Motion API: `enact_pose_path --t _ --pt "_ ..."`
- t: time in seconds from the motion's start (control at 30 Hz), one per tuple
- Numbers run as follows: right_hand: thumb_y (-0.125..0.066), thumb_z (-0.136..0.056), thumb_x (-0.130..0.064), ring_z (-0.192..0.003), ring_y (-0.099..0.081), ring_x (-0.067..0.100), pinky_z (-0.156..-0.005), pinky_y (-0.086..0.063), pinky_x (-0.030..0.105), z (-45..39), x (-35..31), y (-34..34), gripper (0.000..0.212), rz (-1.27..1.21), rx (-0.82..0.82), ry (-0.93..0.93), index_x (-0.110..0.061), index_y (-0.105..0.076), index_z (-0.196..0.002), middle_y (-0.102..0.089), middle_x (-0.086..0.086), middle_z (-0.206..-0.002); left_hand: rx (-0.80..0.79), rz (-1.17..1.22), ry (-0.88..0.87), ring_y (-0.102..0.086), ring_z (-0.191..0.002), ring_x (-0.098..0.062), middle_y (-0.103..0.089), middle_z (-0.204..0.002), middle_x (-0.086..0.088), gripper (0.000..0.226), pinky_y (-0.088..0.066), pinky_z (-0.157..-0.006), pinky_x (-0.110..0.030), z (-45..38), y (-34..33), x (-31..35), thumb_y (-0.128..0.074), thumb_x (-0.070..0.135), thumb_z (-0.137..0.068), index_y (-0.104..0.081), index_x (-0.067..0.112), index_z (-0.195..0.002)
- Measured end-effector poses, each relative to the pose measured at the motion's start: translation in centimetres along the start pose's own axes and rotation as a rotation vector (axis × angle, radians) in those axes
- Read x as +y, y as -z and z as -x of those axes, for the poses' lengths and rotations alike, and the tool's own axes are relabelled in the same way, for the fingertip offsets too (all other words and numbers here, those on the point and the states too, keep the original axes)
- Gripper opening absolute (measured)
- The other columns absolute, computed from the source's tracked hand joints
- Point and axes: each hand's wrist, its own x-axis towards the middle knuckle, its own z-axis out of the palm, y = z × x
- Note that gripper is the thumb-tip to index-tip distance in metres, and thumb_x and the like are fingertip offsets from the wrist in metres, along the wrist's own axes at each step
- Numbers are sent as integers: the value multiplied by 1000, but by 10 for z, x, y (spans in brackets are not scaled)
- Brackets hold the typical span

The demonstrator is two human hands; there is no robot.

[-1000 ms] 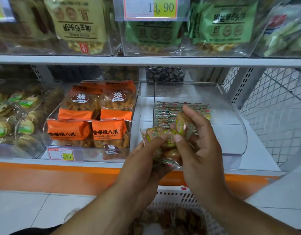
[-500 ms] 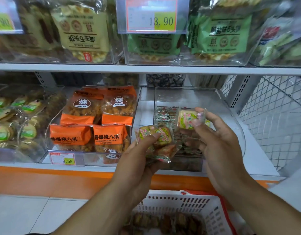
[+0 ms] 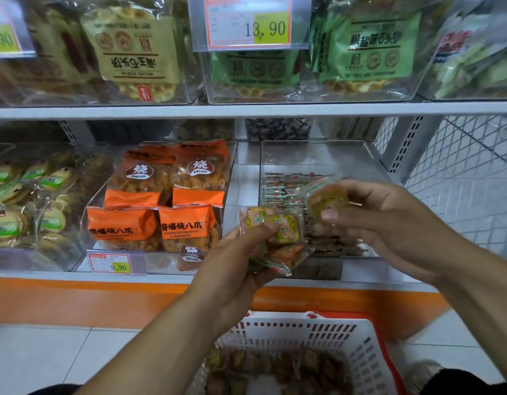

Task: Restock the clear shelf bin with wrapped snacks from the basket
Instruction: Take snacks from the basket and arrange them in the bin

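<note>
Shop aisle, tiled floor; white basket [image 3: 360,349] of snacks nearest; left hand [image 3: 232,269] grips spare snack bundle [image 3: 272,235]; right hand [image 3: 389,223] pinches one snack [image 3: 326,202] over clear bin [image 3: 317,155]; I'd lay it flat beside stocked rows.

Clear shelf bin [image 3: 317,155], centre right of frame: transparent walls, rows of small wrapped snacks [image 3: 278,189] lying flat on its floor. Single wrapped snack [image 3: 327,202], yellow-green label, blurred, above the bin. Bunch of wrapped snacks [image 3: 272,235] at frame centre. White slotted basket [image 3: 340,334], bottom centre, holds more wrapped pieces.
</note>
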Motion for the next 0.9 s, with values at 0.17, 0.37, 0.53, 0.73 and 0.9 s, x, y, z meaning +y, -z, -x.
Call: enact_pose_path --t 0.17,0.37,0.53,0.73,0.9 --pt "-72 -81 -30 -107 -70 11 -95 -57 30 4 1 6 41 357 -244 -157 -40 -71 -121 -73 -8 -121 -102 -123 77 -75 -94 -30 -76 -110 -19 40 -62 -78 -40 1 -1 -2 -76 18 -73 -73 9 -112" --pt "-70 -86 -15 -101 -70 39 -82 -59 46 5 9 4 51 329 -251 -268 -32 -62 -133 -74 2 -120 -189 -63 145 -75 -100 -27 -76 -113 -16 27 -64 -72 -34 4 -2 -4 -74 28 -83 -79 14 -106" --pt "-72 -86 1 -114 -67 38 -93 -59 45 4 12 3 60 285 -226 -288 -29 -60 -136 -73 9 -121 -145 26 197 -73 -106 -30 -74 -119 -16 45 -65 -71 -38 3 -3 0 -63 48 -95 -76 10 -115" --pt "-79 -80 -3 -115 -67 25 -106 -50 45 3 14 1 44 386 -123 -211 -22 -71 -118 -75 3 -116 -119 163 250 -71 -111 -33 -73 -121 -18 37 -65 -63 -39 3 -4 2 -58 32 -100 -68 8 -126" --pt "-83 -64 -18 -103 -73 22 -90 -60 32 -1 12 -2 52 94 66 -152 -13 -69 -113 -76 8 -109 -60 254 244 -75 -102 -33 -73 -117 -21 37 -63 -55 -35 0 -1 2 -62 28 -97 -67 5 -125"
